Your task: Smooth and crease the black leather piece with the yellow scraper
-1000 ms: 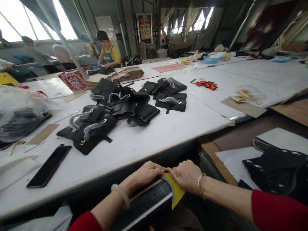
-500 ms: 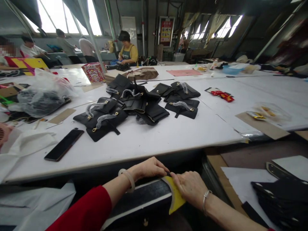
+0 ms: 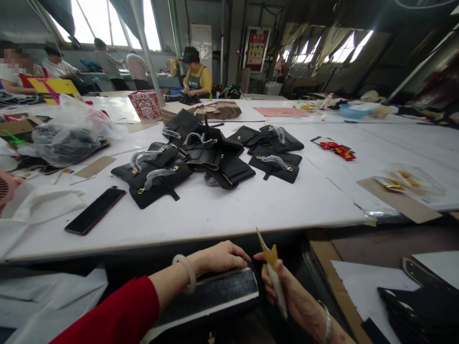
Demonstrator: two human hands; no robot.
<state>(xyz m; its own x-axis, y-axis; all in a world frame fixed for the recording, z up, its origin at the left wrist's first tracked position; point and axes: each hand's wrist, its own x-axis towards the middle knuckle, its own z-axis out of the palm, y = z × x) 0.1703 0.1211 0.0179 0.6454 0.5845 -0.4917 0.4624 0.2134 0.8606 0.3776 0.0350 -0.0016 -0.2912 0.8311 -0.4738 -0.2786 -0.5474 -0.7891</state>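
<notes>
Yellow strip lifted clear of the black panel

Yellow-and-white backing strip [image 3: 273,272] stands upright in the right hand [image 3: 287,291], fingers clamped round its lower part, just beside the end of a long black panel [image 3: 215,297] with pale edges. That panel lies across the lap, below the near edge of the white table [image 3: 222,210]. The left hand [image 3: 222,258] rests on the panel's far end, fingers curled together and pressing down on it; whether they pinch anything beneath is not clear.

Judging by this, the step in hand is stripping a protective backing from the panel end while the other hand steadies it. The next move would seem to call for a firm hold on the panel and somewhere to put the loose strip.

On the table sit a heap of black bags [image 3: 201,153] with wrapped handles, a phone [image 3: 95,210] and a clear plastic sack [image 3: 68,136]. A person in a yellow top [image 3: 196,79] works at the far end.

Hard to make out: the panel's near end runs out of view at the bottom edge, the strip's lower tip is hidden against the wrist, and the dark stack at lower right [image 3: 423,301] is cut off.
</notes>
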